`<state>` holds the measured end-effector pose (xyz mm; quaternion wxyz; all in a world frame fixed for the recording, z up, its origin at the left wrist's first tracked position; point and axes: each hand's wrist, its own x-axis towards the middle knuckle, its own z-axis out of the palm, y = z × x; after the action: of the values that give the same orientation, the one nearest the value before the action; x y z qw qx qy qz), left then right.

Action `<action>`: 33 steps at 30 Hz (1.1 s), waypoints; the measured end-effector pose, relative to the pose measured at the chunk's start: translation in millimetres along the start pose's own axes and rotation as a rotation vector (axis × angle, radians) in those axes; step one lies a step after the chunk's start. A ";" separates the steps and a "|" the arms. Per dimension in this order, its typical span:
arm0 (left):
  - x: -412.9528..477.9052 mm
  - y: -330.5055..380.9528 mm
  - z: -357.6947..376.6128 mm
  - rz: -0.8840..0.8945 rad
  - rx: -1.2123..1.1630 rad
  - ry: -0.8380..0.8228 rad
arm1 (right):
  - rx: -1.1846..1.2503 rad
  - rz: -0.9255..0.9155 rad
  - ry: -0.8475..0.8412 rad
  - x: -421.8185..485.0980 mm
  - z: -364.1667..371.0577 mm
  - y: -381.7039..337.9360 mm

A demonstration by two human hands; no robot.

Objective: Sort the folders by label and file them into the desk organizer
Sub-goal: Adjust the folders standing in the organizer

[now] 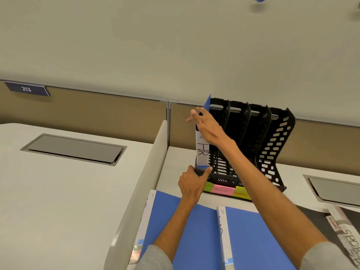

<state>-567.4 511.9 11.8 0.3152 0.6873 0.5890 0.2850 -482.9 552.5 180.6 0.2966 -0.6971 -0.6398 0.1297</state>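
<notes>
At the left end of the black perforated plastic desk organizer (272,141), which stands near the desk's back edge against the tan partition, a blue folder with a white spine marked "HR" (202,151) stands upright in the leftmost slot. The left hand (191,184) pinches the spine's lower end between thumb and fingers, just above the organizer's front lip. The right hand (208,127) rests against the folder's upper part with fingers spread and loose; whether it truly grips or only steadies, I cannot tell.

The likeliest trouble, as I judge it, is the folder tipping left out of the open end slot once both hands let go, since it appears to have a divider on one side only. A push on the tall, light organizer could also slide it back or rock it. The coloured paper labels (224,190) on the front lip, green, pink and yellow, are partly covered by the arms, so a mismatch of label and slot could pass unseen.

The folder's cover looks smooth and slightly flexible; the organizer's dividers are rigid, wavy-edged and pierced with oval holes. Two more blue folders (194,230) lie flat at the desk's near edge, and a black folder with a white spine (344,236) lies toward the right.
</notes>
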 end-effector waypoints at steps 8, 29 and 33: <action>0.5 4.6 2.3 0.021 0.003 -0.044 | -0.070 0.022 -0.078 2.3 -7.9 1.3; -47.7 6.9 -24.9 0.094 0.197 -0.120 | 0.302 0.116 0.100 -95.9 -21.9 33.8; -73.0 4.4 -28.4 0.117 0.190 -0.133 | 0.201 0.196 0.077 -136.4 -12.9 52.3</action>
<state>-596.8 441.9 31.8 0.2697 0.7648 0.5500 0.1997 -453.2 416.9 133.5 0.3752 -0.7273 -0.5407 0.1948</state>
